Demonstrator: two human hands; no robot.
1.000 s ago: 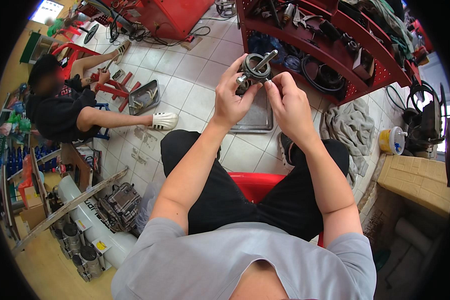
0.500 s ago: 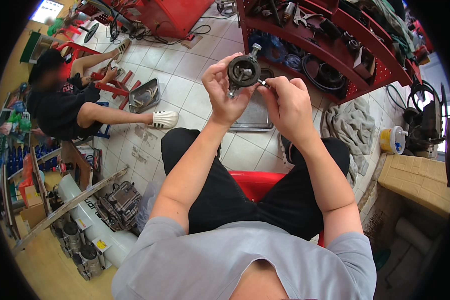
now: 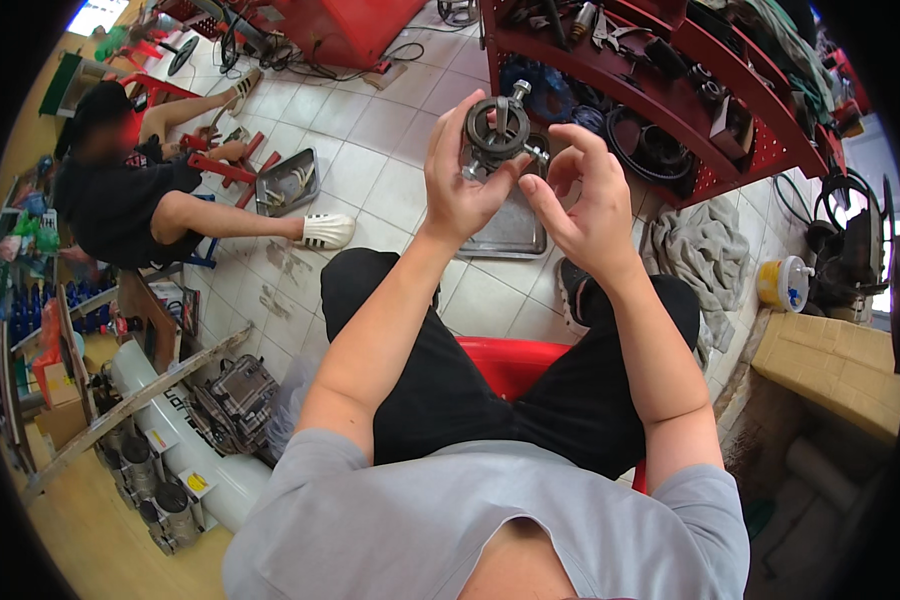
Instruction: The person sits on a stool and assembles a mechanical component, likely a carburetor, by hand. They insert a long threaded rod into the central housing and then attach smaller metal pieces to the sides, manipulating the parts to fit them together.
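My left hand (image 3: 453, 195) is closed round a ring-shaped dark metal part (image 3: 481, 150), held up in front of me above my knees. Shiny bolts stick out of its rim, and one bolt (image 3: 521, 92) points up and away at the top. To the right of the part is my right hand (image 3: 592, 200), its fingers apart and lightly curved, with nothing visible in it. The right thumb comes close to the part's lower right side; whether it touches cannot be made out. Below both hands, a grey metal tray (image 3: 505, 243) lies on the tiled floor.
Ahead to the right stands a red shelf unit (image 3: 610, 70) loaded with tools and parts. A grey cloth (image 3: 705, 255), a white bucket (image 3: 782, 284) and a cardboard box (image 3: 835, 365) are at the right. On the left, another person (image 3: 120, 190) sits near a second tray (image 3: 288, 183).
My right hand has let go of the bolt at the part's right side and opened its fingers. My left hand has tilted the part and shifted it slightly right.
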